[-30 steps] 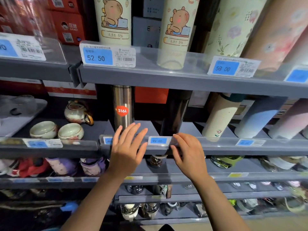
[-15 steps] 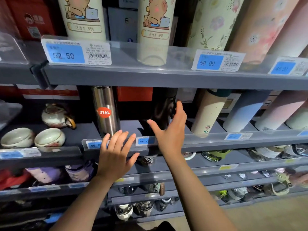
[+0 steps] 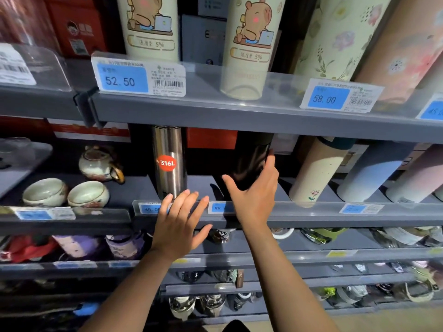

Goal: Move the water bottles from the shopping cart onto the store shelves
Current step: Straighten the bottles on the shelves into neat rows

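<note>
A black water bottle [image 3: 249, 161] stands upright on the middle shelf [image 3: 311, 213], behind a 99 price tag. My right hand [image 3: 254, 195] reaches over the shelf rail to it; straight fingers lie along its right side and the thumb is spread out to the left. My left hand [image 3: 179, 221] rests flat and open on the rail, just in front of a steel bottle [image 3: 169, 164] with a red 316L sticker. The shopping cart is out of view.
The upper shelf [image 3: 239, 116] hangs low over the bottles and carries cartoon-print cream bottles [image 3: 249, 44]. Right of the black bottle stand a cream flower bottle [image 3: 316, 173] and a pale blue one [image 3: 369, 173]. A teapot [image 3: 100, 164] and two cups [image 3: 88, 194] sit left.
My right hand left the shelf rail and reached up to the black bottle's side. My left hand slid slightly down on the rail. The camera shifted a little.
</note>
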{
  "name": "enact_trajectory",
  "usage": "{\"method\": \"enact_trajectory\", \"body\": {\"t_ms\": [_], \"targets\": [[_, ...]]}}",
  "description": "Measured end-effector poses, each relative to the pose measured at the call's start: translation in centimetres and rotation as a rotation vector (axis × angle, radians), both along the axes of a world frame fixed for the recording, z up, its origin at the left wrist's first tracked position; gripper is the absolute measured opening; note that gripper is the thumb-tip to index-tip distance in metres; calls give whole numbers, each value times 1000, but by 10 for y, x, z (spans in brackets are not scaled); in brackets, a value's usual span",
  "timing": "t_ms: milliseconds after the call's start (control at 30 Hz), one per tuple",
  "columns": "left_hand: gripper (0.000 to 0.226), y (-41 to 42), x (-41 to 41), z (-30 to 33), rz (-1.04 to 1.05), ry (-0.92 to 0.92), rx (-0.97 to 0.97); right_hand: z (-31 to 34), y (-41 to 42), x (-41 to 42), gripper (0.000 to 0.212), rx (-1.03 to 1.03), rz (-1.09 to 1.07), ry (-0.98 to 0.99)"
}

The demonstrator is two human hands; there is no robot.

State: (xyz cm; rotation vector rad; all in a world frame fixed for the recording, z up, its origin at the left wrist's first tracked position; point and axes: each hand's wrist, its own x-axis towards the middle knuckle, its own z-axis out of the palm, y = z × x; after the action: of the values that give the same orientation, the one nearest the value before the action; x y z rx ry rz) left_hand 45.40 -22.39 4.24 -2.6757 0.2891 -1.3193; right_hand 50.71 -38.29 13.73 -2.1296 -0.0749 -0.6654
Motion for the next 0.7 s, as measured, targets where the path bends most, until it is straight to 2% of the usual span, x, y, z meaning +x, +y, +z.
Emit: {"method": "enact_trajectory", "body": {"t_ms": [100, 300, 533, 700], "targets": [[62, 0, 1, 1, 6, -2, 6, 3, 0, 4, 101, 24, -1, 36], [60, 0, 1, -1, 16, -25, 17, 0, -9, 6, 102, 69, 170, 77], [60, 0, 1, -1, 7, -41, 24, 4, 3, 9, 105, 32, 44, 56], [59, 1, 2, -3, 3, -57, 30, 1, -8, 11, 99, 81, 136, 84]]}}
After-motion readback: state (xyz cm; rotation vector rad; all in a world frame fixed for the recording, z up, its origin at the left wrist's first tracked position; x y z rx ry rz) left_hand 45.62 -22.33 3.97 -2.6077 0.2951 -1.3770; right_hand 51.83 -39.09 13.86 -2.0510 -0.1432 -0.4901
